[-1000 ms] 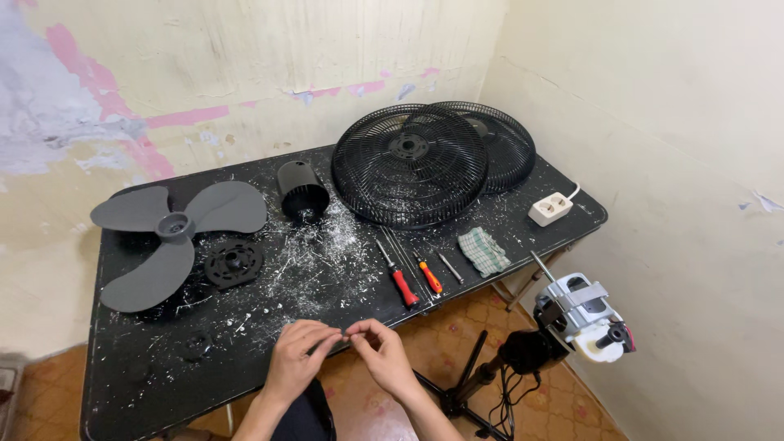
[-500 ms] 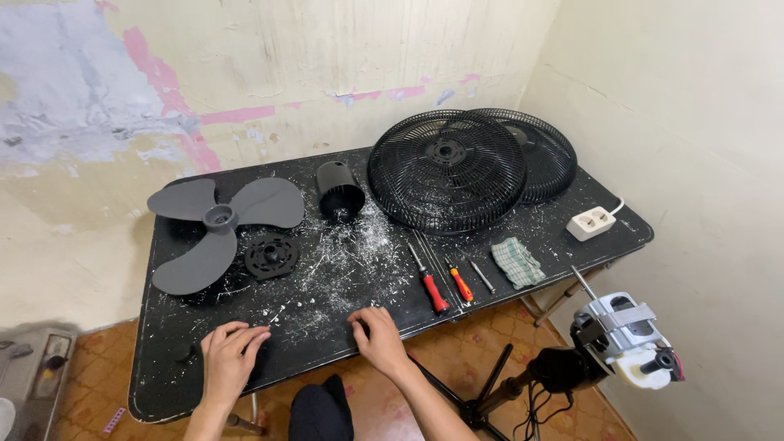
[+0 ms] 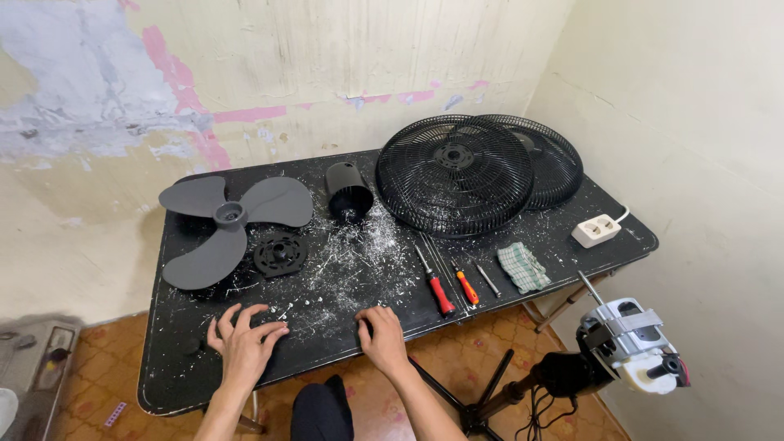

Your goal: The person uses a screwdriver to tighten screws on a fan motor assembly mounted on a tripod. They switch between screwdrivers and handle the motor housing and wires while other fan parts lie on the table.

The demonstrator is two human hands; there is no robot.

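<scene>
Matt black table (image 3: 572,269) scuffed and flecked with white, grey matt plastic fan blade (image 3: 224,224), black wire-mesh grilles (image 3: 457,175), chequered cloth rag (image 3: 523,267), glossy red-handled screwdriver (image 3: 437,286), rough peeling wall plaster (image 3: 245,73)

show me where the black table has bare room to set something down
Free: the near-left corner of the black table beside the left hand, and the front edge between the green checked cloth and white power strip. Crowded: the black wire fan grilles.

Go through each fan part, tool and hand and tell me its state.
Left hand: flat on table, empty.
Right hand: flat on table, empty.
Fan blade: detached, lying flat.
Grilles: removed, overlapping.
Screwdrivers: lying untouched.
Cloth: crumpled.
Fan motor: bare, on stand.
</scene>
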